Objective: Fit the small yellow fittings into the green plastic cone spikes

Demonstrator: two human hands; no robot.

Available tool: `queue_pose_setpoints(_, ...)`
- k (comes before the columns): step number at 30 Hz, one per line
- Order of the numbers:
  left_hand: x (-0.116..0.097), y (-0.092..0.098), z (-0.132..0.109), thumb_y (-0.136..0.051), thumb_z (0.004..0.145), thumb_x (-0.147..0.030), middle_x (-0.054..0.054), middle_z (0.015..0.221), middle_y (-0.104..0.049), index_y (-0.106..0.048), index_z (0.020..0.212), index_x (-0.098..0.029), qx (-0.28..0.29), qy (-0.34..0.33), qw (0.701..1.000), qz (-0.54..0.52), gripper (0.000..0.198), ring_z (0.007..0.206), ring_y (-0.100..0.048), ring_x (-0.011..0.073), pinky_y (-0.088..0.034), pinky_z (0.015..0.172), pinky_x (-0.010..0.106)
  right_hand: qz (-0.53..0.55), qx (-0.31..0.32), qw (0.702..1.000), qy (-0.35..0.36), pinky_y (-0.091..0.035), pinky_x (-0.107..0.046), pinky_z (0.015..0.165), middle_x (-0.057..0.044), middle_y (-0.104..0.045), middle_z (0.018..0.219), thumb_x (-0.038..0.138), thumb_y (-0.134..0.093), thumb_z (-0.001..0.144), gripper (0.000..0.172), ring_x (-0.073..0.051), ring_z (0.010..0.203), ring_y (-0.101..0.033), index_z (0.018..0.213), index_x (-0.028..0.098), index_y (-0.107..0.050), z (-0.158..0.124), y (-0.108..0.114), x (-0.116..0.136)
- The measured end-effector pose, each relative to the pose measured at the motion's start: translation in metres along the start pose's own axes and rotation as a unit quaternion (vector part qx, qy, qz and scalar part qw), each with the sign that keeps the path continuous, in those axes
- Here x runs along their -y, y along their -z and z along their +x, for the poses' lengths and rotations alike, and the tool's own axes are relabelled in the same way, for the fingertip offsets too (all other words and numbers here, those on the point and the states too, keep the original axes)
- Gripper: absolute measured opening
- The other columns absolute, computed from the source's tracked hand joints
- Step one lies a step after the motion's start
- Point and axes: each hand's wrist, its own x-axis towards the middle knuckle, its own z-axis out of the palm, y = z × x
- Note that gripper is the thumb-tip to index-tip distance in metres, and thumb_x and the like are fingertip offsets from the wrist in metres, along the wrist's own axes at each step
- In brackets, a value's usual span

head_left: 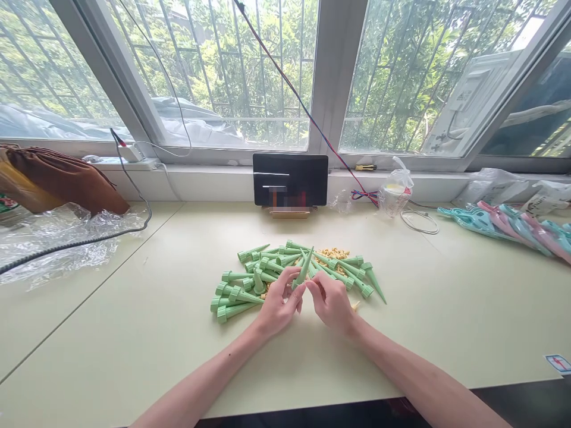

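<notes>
A pile of several green plastic cone spikes (250, 279) lies on the pale table (134, 333), with small yellowish pieces (334, 254) heaped behind it. My left hand (279, 303) pinches one green spike (304, 267) at its wide end, tip pointing up and away. Close beside it, my right hand (330, 300) has its fingertips against the same end of that spike, fingers curled as if pinching something small that I cannot make out.
A dark tablet (289, 178) stands at the back under the window. A black cable (66, 244) and clear plastic wrap (40, 238) lie left, by a brown bag (57, 178). Pink and teal items (513, 226) lie right, with a plastic bag (395, 190) and a white cord (419, 221).
</notes>
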Motion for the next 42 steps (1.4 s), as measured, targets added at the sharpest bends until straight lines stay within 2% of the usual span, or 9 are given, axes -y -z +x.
queue_pose_setpoints(3, -0.002, 0.0, 0.001, -0.052, 0.096, -0.04, 0.005, 0.111, -0.061, -0.049, 0.114, -0.025, 0.002, -0.013, 1.0, 0.001, 0.024, 0.049, -0.055, 0.0051, -0.044, 0.045, 0.021, -0.006, -0.005, 1.0, -0.002, -0.028, -0.028, 0.045, 0.003, -0.044, 0.053, 0.038, -0.035, 0.103, 0.034, -0.012, 0.042, -0.036, 0.073, 0.023, -0.041, 0.0, 0.0, 0.001)
queue_pose_setpoints(6, -0.003, 0.0, 0.001, -0.051, 0.096, -0.039, 0.004, 0.108, -0.061, -0.05, 0.116, -0.025, 0.007, -0.016, 1.0, 0.01, 0.024, 0.051, -0.057, 0.0056, -0.045, 0.046, 0.021, -0.013, -0.006, 1.0, -0.01, -0.027, -0.029, 0.045, 0.003, -0.04, 0.052, 0.037, -0.031, 0.104, 0.037, -0.013, 0.042, -0.035, 0.07, 0.024, -0.039, 0.0, 0.0, 0.0)
queue_pose_setpoints(11, -0.002, -0.001, 0.002, -0.049, 0.097, -0.039, 0.0, 0.083, -0.059, -0.049, 0.12, -0.024, 0.006, -0.004, 1.0, 0.013, 0.027, 0.055, -0.057, 0.0091, -0.046, 0.047, 0.02, 0.023, -0.006, 0.999, -0.044, -0.033, -0.03, 0.046, 0.004, -0.038, 0.05, 0.04, -0.029, 0.104, 0.038, -0.014, 0.042, -0.035, 0.071, 0.024, -0.037, -0.002, -0.005, -0.004)
queue_pose_setpoints(17, -0.004, -0.001, 0.006, -0.052, 0.095, -0.04, 0.008, 0.111, -0.053, -0.06, 0.119, -0.027, -0.013, -0.029, 0.999, 0.009, 0.028, 0.063, -0.056, 0.0082, -0.051, 0.048, 0.021, 0.056, -0.012, 0.995, -0.076, -0.03, -0.029, 0.044, 0.003, -0.04, 0.052, 0.042, -0.029, 0.104, 0.038, -0.014, 0.043, -0.036, 0.071, 0.024, -0.036, -0.003, -0.007, -0.006)
queue_pose_setpoints(27, -0.001, -0.001, 0.006, -0.055, 0.094, -0.036, 0.008, 0.112, -0.05, -0.063, 0.119, -0.026, -0.033, -0.036, 0.999, 0.015, 0.028, 0.066, -0.057, 0.0097, -0.053, 0.047, 0.022, 0.083, -0.016, 0.992, -0.091, -0.031, -0.028, 0.044, 0.003, -0.041, 0.051, 0.044, -0.029, 0.103, 0.041, -0.014, 0.043, -0.039, 0.069, 0.023, -0.04, 0.002, -0.004, 0.0)
queue_pose_setpoints(30, -0.005, -0.002, 0.005, -0.052, 0.095, -0.035, 0.009, 0.114, -0.052, -0.061, 0.122, -0.026, -0.027, -0.04, 0.998, 0.036, 0.03, 0.069, -0.059, 0.0114, -0.056, 0.052, 0.025, 0.093, -0.016, 0.991, -0.1, -0.031, -0.028, 0.043, 0.003, -0.043, 0.049, 0.044, -0.031, 0.103, 0.041, -0.014, 0.042, -0.038, 0.068, 0.023, -0.04, 0.003, -0.004, 0.0)
queue_pose_setpoints(35, -0.013, -0.002, 0.005, -0.06, 0.09, -0.031, 0.01, 0.119, -0.053, -0.059, 0.126, -0.024, -0.008, -0.052, 0.996, 0.069, 0.037, 0.09, -0.062, 0.0183, -0.06, 0.074, 0.031, 0.096, -0.02, 0.99, -0.101, -0.032, -0.029, 0.042, 0.003, -0.042, 0.049, 0.044, -0.033, 0.102, 0.042, -0.014, 0.042, -0.038, 0.066, 0.023, -0.038, 0.003, -0.004, -0.001)
queue_pose_setpoints(42, -0.004, -0.001, 0.006, -0.064, 0.088, -0.03, 0.009, 0.123, -0.05, -0.053, 0.128, -0.025, 0.002, -0.049, 0.996, 0.073, 0.042, 0.086, -0.063, 0.0164, -0.06, 0.076, 0.033, 0.107, -0.011, 0.989, -0.106, -0.033, -0.029, 0.042, 0.003, -0.041, 0.048, 0.046, -0.035, 0.102, 0.042, -0.014, 0.042, -0.038, 0.067, 0.023, -0.039, 0.003, -0.004, 0.001)
